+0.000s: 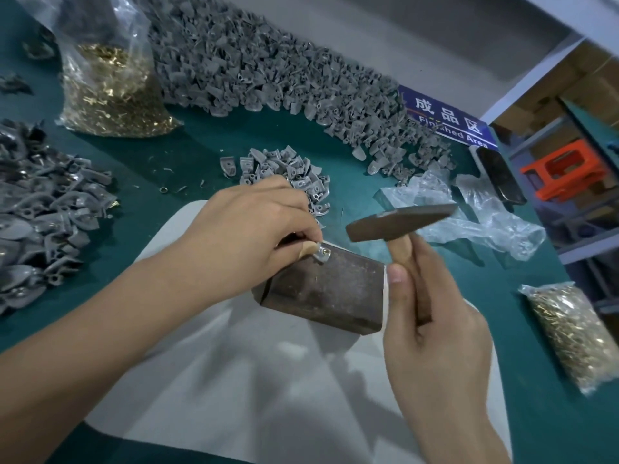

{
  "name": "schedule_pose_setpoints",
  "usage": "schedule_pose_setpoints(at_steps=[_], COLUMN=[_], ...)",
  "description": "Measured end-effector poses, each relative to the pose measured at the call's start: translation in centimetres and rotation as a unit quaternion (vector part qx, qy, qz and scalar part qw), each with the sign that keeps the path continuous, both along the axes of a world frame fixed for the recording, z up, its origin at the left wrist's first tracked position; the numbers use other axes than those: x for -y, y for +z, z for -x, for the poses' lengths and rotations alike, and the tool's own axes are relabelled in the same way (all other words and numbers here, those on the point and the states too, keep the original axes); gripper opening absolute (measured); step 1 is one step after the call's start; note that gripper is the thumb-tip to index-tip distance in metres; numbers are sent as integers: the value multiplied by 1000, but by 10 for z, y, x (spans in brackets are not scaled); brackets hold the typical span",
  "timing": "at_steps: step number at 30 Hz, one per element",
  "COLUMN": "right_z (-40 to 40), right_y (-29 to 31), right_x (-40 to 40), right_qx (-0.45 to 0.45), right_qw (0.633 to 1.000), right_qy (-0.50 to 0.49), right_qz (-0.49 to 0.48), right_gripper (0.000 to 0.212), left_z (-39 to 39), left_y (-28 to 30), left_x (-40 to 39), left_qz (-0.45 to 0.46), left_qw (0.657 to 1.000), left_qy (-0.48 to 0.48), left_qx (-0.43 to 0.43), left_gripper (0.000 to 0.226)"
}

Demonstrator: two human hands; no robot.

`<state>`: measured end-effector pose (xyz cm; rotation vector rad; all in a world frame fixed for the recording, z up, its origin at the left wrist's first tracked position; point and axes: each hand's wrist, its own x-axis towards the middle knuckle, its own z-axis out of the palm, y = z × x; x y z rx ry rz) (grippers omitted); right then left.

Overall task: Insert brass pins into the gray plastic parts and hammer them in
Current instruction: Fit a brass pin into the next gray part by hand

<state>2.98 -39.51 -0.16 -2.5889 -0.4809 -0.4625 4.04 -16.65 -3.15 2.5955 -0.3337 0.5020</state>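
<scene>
My left hand (249, 226) pinches a small gray plastic part (322, 253) with a brass pin in it against the top left corner of a dark metal block (328, 289). My right hand (432, 333) grips the wooden handle of a hammer (400, 221), whose dark head hangs in the air just right of and above the part. A small heap of gray parts (284, 172) lies behind my left hand. A clear bag of brass pins (110, 92) stands at the back left.
A white sheet (234, 380) lies under the block on the green table. Large piles of gray parts run along the back (254, 58) and the left (40, 209). Another bag of pins (576, 333), crumpled plastic (475, 212) and a blue sign (449, 118) are on the right.
</scene>
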Motion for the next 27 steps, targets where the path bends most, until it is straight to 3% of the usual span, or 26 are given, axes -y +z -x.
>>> schedule_pose_setpoints(at_steps=[5, 8, 11, 16, 20, 24, 27], right_z=[-2, 2, 11, 28, 36, 33, 27], right_y=[4, 7, 8, -7, -15, -15, -14], right_x=[2, 7, 13, 24, 30, 28, 28], right_qx=[-19, -13, -10, -33, -50, -95, -76], right_qw=[999, 999, 999, 998, 992, 993, 993], right_qy=[-2, -24, -17, -31, -47, -24, -24], right_qz=[31, -47, -27, -37, -105, -70, -88], right_gripper=[28, 36, 33, 33, 33, 33, 33], left_z=[0, 2, 4, 8, 8, 7, 8], left_y=[-4, -4, -3, -3, -3, -1, 0], left_x=[0, 6, 16, 29, 35, 33, 34], left_qz=[103, 118, 126, 81, 87, 76, 53], left_qw=[993, 992, 991, 996, 995, 995, 998], left_qy=[-3, -12, -29, -47, -46, -55, -47], left_qx=[-54, -47, -46, -16, -14, -13, -5], left_gripper=[14, 10, 6, 5, 11, 12, 12])
